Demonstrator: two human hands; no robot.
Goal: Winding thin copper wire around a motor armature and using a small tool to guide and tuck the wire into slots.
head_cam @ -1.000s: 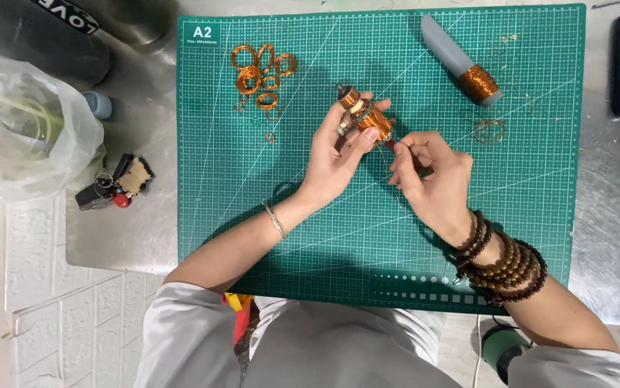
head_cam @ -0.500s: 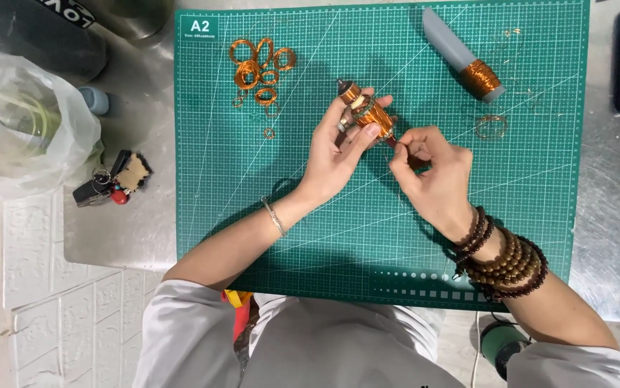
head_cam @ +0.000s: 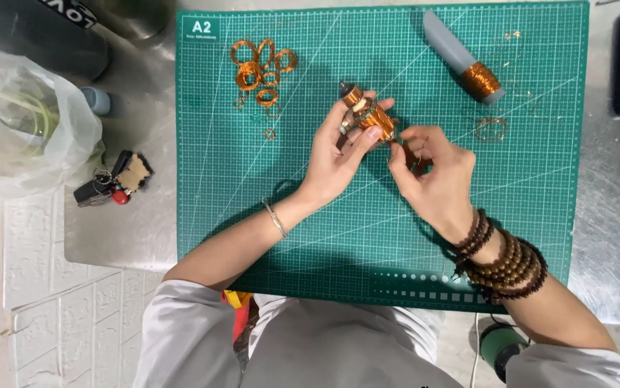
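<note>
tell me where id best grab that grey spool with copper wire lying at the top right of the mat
Probably by the bare grey handle end of the grey spool, coming from above with fingers across its width. It lies flat and slanted on the cutting mat, with free space on both long sides. Gripping the copper winding at its lower end could disturb the wire.

Bare green cutting mat (head_cam: pixel 252 215) left of both hands, copper wire rings (head_cam: pixel 261 72) crowding far-left corner, grey-handled spool (head_cam: pixel 464 61) far right

Left hand (head_cam: pixel 338 154) grips a copper-wound armature (head_cam: pixel 369 115) — right hand (head_cam: pixel 432 176) pinches at its end — above a green cutting mat (head_cam: pixel 252 201).
</note>
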